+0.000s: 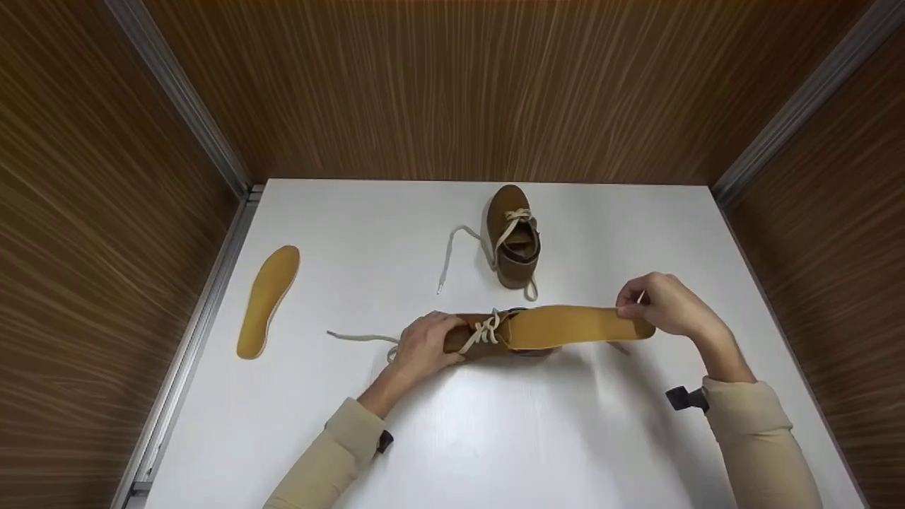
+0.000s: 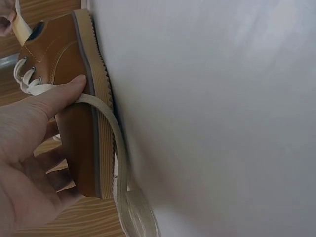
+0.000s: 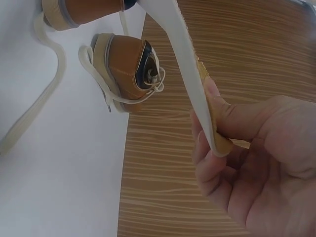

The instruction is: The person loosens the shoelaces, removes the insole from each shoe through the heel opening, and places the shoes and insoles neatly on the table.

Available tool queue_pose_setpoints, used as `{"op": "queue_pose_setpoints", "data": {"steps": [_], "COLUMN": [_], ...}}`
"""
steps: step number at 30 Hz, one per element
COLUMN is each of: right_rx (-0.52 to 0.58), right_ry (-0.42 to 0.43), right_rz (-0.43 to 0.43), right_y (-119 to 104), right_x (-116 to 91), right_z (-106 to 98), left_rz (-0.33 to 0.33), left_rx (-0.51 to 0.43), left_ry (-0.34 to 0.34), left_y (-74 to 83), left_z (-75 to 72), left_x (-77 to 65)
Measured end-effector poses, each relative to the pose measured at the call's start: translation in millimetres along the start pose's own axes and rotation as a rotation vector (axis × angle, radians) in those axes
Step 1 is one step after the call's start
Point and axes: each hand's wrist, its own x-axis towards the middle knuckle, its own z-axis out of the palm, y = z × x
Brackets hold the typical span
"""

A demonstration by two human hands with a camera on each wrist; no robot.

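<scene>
My left hand (image 1: 424, 345) grips the toe of a brown lace-up shoe (image 2: 74, 143), thumb on its near side and fingers round the far side. The shoe lies on the white table with its toe to the left. My right hand (image 1: 664, 304) pinches the heel end of a yellow insole (image 1: 565, 326) between thumb and fingers. The insole's other end is at the shoe's opening, by the cream laces (image 1: 484, 332), and its length slants up out of the shoe. In the right wrist view its white underside (image 3: 185, 64) shows.
A second brown shoe (image 1: 510, 272) stands farther back, toe away, one lace trailing left. Another yellow insole (image 1: 267, 304) lies at the table's left. Wood-grain panels (image 1: 452, 85) enclose the back and sides of the white table (image 1: 481, 438).
</scene>
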Motion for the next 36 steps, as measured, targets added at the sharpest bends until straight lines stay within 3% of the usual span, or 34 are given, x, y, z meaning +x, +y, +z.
{"op": "queue_pose_setpoints", "data": {"steps": [14, 22, 36], "right_rx": [-0.003, -0.015, 0.062], "right_ry": [0.04, 0.105, 0.218], "right_rz": [0.022, 0.021, 0.031], "right_y": [8.1, 9.2, 5.9], "right_x": [-11.5, -15.5, -7.9], "right_z": [-15.6, -23.3, -9.0], "left_rz": [0.015, -0.004, -0.043], "left_rx": [0.015, -0.003, -0.051], "left_ry": [0.012, 0.0, -0.037], "left_y": [-2.4, -2.1, -2.6], "left_z": [1.5, 1.5, 2.4], "left_x": [0.8, 0.1, 1.0]}}
